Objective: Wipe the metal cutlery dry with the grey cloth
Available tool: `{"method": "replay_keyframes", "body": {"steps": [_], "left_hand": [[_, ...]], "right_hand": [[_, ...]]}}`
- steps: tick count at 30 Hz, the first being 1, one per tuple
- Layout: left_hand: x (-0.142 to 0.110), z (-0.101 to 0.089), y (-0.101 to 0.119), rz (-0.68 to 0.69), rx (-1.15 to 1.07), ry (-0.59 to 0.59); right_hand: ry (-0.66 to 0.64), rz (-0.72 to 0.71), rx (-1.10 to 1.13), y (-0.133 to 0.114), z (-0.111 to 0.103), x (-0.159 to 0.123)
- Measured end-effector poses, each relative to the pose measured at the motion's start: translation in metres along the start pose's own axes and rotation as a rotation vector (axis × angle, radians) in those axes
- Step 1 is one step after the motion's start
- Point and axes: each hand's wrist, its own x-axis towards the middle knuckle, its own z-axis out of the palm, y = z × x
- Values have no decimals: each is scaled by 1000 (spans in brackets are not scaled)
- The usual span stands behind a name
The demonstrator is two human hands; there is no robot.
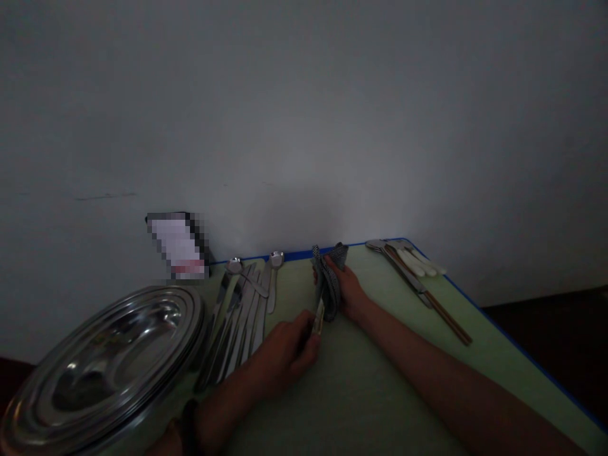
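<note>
Left hand: your left hand (289, 351) grips the utensil (318, 316) by its handle, above the mid-counter (342, 399).
Right hand: your right hand (350, 290) closes on the checked cloth (331, 288), which hides the utensil's far end.
Wiping technique: keep the handle steady; press cloth evenly against both faces.
Metal dishes: stacked at left; the top dish (192, 310) shows reflections in its hollow.

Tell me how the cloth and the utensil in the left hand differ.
The cloth is dark grey and patterned; the utensil looks pale and shiny. The cloth is soft and folded, while the utensil is slim and straight. The right hand grips the cloth; the left hand holds the utensil. Both are held and appear to touch.
</note>
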Motion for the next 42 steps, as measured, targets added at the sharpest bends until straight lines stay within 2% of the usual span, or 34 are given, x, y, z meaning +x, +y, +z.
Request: {"method": "replay_keyframes", "body": {"steps": [9, 13, 18, 26, 33, 38, 42], "left_hand": [[4, -1, 1, -12, -20, 28], [5, -2, 0, -1, -18, 15], [4, -1, -1, 5, -52, -14], [4, -4, -1, 27, 7, -77], [6, -3, -6, 5, -154, -76], [9, -2, -2, -68, -271, -45], [12, -4, 0, -109, -331, 20]], "right_hand": [[-55, 5, -4, 0, 2, -3], [-12, 8, 34, 0, 3, -3], [11, -53, 30, 3, 2, -2], [75, -46, -99, 1, 4, -8], [-22, -69, -95, 2, 1, -4], [-137, 29, 6, 2, -2, 0], [-229, 67, -62, 2, -2, -3]]}}
